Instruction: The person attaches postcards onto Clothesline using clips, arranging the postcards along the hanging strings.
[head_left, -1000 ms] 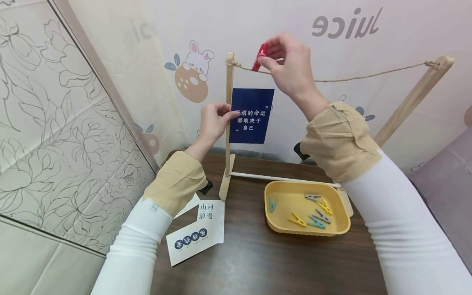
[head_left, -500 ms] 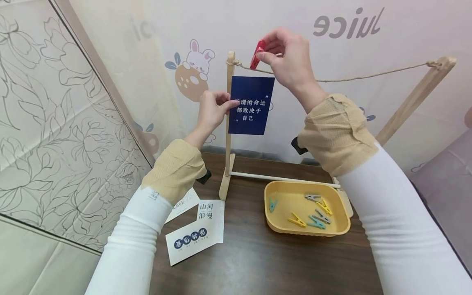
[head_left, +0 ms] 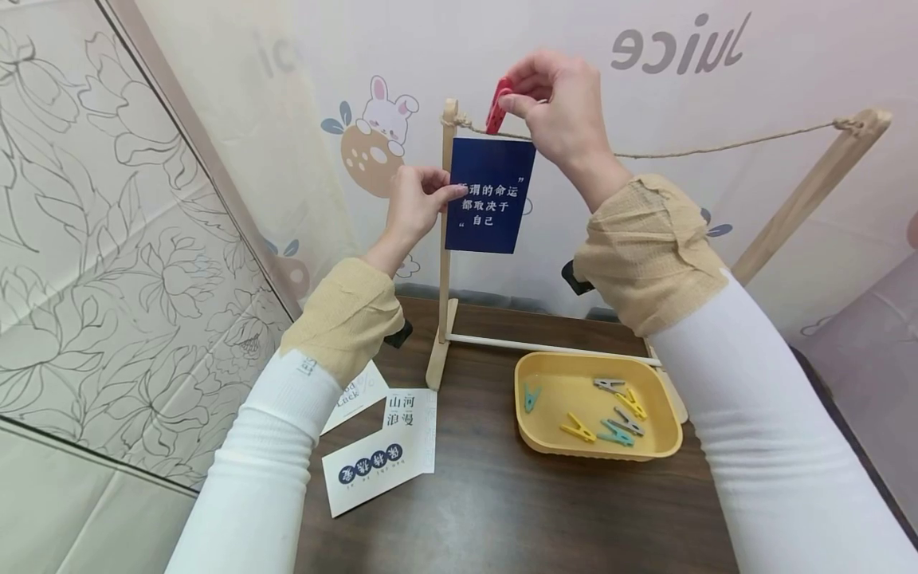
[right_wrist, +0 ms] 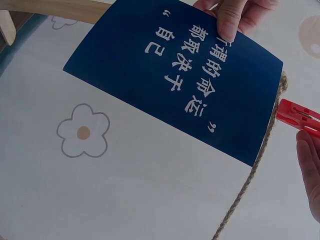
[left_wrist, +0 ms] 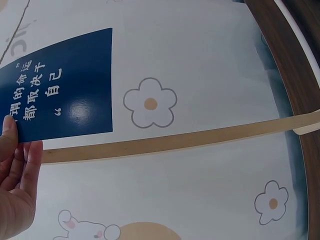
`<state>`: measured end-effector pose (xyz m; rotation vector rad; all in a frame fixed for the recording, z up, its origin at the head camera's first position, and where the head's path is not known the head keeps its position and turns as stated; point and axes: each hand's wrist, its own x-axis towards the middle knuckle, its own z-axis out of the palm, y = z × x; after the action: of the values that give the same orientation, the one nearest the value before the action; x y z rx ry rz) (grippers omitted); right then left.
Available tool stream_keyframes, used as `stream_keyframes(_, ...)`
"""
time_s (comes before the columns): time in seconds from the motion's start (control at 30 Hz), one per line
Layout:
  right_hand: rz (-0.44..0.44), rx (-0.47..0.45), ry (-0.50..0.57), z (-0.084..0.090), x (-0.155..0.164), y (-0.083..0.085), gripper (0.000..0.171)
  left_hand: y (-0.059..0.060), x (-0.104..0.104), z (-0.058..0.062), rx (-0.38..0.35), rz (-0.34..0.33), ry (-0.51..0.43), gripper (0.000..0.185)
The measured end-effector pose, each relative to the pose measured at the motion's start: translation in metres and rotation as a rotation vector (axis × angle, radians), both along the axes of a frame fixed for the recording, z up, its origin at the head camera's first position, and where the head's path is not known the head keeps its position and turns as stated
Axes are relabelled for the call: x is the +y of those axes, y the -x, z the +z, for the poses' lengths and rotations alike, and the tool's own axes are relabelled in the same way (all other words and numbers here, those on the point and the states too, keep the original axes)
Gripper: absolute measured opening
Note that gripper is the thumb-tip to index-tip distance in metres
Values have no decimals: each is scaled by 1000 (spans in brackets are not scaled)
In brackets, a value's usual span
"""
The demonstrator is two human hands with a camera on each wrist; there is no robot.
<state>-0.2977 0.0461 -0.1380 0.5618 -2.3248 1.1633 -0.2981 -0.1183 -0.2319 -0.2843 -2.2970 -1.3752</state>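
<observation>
From the head camera, the left hand point(head_left: 414, 201) pinches the left edge of a dark blue card point(head_left: 490, 194), thumb on its printed face, holding it up so its top edge meets the twine point(head_left: 688, 151) strung between the two posts of a wooden rack point(head_left: 446, 239). The right hand point(head_left: 559, 112) pinches a red clothespin point(head_left: 497, 105) at the twine, right at the card's top edge. Only this view shows the dark surface point(head_left: 502, 502) below, with a yellow tray point(head_left: 531, 434) of small clothespins point(head_left: 606, 410) and white cards point(head_left: 380, 454) lying flat.

The left wrist camera shows the left hand's fingers behind the card's corner, and a rack post beyond it; the clothespin is out of view.

The right wrist camera shows what the others hide: the clothespin's tip touching the twine just beside the card's edge, and the left thumb on the card.
</observation>
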Motion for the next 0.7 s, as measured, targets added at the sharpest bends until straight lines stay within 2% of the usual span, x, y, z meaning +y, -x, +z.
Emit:
stream_keyframes(0.33,-1,-8,16,-3,0,4,13,5,-1,0,13,-14,-13,16)
stream_keyframes(0.7,-8,-50,-29,-2,-1,4,14,6,0,2,1,-31,-39,16)
